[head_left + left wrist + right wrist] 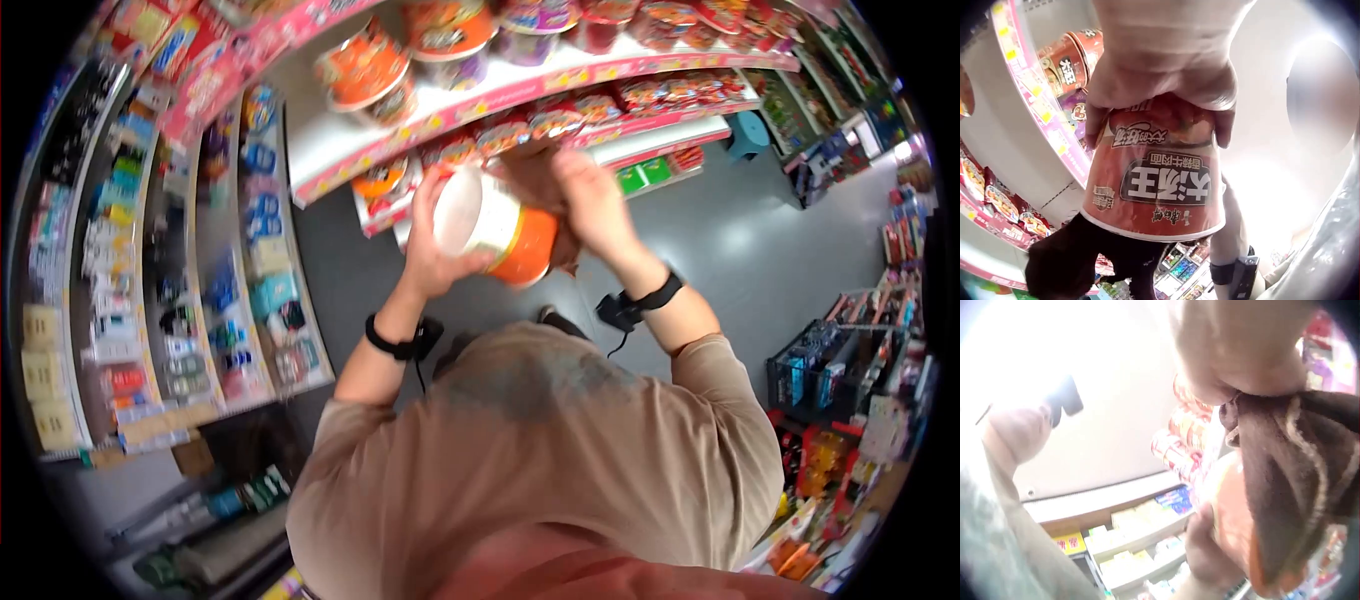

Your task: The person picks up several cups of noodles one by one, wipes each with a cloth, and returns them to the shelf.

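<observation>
My left hand (437, 240) grips an orange and white noodle tub (530, 245), tilted on its side in the head view, its pale round end toward the left. In the left wrist view the fingers of that hand (1163, 69) wrap the narrow end of the tub (1154, 181); its printed label appears upside down. My right hand (597, 205) holds a brown cloth (535, 175) beside the tub. The right wrist view has the hand (1241, 356) above the bunched cloth (1285, 481), which hangs over part of the tub (1232, 512); the fingertips are hidden there.
Noodle tubs (365, 75) stand on the upper shelf ahead, with red packets (555, 122) on the shelf below. Shelves of packaged goods (265, 215) run along the left. A blue stool (747, 135) stands on the grey floor at the back right, and racks (825, 365) line the right.
</observation>
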`<state>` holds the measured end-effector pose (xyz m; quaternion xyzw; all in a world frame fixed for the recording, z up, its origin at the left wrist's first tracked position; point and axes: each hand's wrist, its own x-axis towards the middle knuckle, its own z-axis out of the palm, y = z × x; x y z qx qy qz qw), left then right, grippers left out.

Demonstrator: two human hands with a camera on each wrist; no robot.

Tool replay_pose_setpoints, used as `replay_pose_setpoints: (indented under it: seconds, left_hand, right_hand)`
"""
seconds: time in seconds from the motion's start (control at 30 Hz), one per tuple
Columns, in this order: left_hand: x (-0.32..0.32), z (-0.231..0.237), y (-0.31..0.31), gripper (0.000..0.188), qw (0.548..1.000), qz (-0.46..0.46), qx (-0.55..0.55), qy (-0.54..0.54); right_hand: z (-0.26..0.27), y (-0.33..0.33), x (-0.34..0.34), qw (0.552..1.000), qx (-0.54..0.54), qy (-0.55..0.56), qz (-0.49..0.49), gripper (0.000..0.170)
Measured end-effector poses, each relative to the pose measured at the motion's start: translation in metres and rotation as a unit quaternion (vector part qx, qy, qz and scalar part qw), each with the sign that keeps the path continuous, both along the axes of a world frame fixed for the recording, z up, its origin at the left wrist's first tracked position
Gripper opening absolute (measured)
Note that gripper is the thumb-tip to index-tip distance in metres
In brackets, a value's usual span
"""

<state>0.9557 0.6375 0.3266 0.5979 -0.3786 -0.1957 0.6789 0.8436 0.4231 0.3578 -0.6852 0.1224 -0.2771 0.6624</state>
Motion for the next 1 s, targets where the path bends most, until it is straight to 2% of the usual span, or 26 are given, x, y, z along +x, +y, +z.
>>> replay_pose_setpoints:
  seconds: [0.07,0.1,0.17,0.2,0.23,0.27,0.33,0.4,0.47,0.53,0.6,0.63,0.67,0.73,0.8,0.83,0.87,0.93,0.97,1.0]
  left_hand:
    - [0.004,0.003,-0.002,0.132,1.000,-0.001,-0.021,-0.019]
    - [0.006,-0.001,-0.003,0.134,0.999,-0.003,-0.042,-0.001]
    - [0.007,-0.002,0.000,0.134,0.999,0.005,-0.050,0.007]
    - [0.007,-0.002,0.000,0.134,0.998,0.006,-0.055,0.011]
    - [0.008,-0.004,0.000,0.133,0.998,-0.001,-0.067,0.017]
    - [0.008,-0.006,-0.001,0.132,0.996,0.001,-0.079,0.030]
    - [0.007,-0.009,-0.003,0.131,0.993,0.000,-0.099,0.057]
    - [0.007,-0.009,-0.005,0.128,0.992,-0.005,-0.103,0.066]
    - [0.007,-0.010,-0.004,0.126,0.991,-0.004,-0.110,0.074]
    - [0.009,-0.012,-0.002,0.124,0.989,-0.003,-0.112,0.097]
    - [0.010,-0.011,-0.001,0.122,0.983,-0.002,-0.137,0.123]
    - [0.010,-0.009,-0.002,0.121,0.978,-0.005,-0.158,0.138]
    - [0.008,-0.006,-0.003,0.120,0.972,-0.010,-0.177,0.154]
    - [0.005,0.000,-0.005,0.118,0.976,0.008,-0.181,0.123]
    - [0.002,-0.008,-0.003,0.117,0.978,0.015,-0.179,0.106]
    - [0.000,-0.010,-0.002,0.115,0.981,0.019,-0.161,0.110]
    - [-0.004,-0.012,-0.001,0.114,0.985,0.025,-0.143,0.096]
    - [-0.014,-0.011,0.001,0.113,0.992,0.028,-0.099,0.070]
    - [-0.016,-0.010,0.001,0.105,0.991,0.029,-0.111,0.064]
    - [-0.013,-0.010,0.000,0.101,0.992,0.054,-0.091,0.071]
  right_hand:
    - [0.015,-0.032,-0.011,0.983,0.176,-0.007,0.047,0.032]
    - [0.038,-0.031,-0.015,0.972,0.230,-0.044,0.009,0.036]
    - [0.082,-0.027,-0.031,0.949,0.293,-0.119,0.011,0.049]
    - [0.091,-0.032,-0.036,0.938,0.302,-0.159,0.052,0.056]
    - [0.092,-0.045,-0.034,0.835,0.366,-0.265,0.314,0.066]
    - [0.090,-0.052,-0.030,0.821,0.312,-0.285,0.384,0.062]
    - [0.090,-0.046,-0.030,0.860,0.256,-0.257,0.358,0.063]
    - [0.100,-0.024,-0.028,0.920,0.180,-0.190,0.293,0.072]
    - [0.110,-0.012,-0.021,0.943,0.137,-0.151,0.262,0.086]
    - [0.123,0.003,-0.008,0.921,0.154,-0.230,0.273,0.076]
    - [0.109,0.009,-0.003,0.965,0.018,-0.199,0.170,0.056]
    - [0.097,0.002,0.006,0.969,-0.142,-0.082,0.184,0.035]
    - [0.085,-0.006,0.019,0.936,-0.297,0.038,0.188,0.022]
    - [0.069,-0.002,0.037,0.912,-0.333,0.055,0.233,0.030]
    - [0.057,-0.016,0.051,0.907,-0.238,0.207,0.279,0.037]
    - [0.053,-0.016,0.061,0.914,-0.141,0.233,0.302,0.038]
    - [0.071,-0.003,0.057,0.905,0.049,0.328,0.266,0.040]
    - [0.044,-0.017,0.068,0.871,0.128,0.342,0.328,0.043]
    - [0.038,-0.015,0.064,0.876,0.135,0.327,0.327,0.046]
    - [0.035,-0.012,0.063,0.893,-0.020,0.311,0.325,0.046]
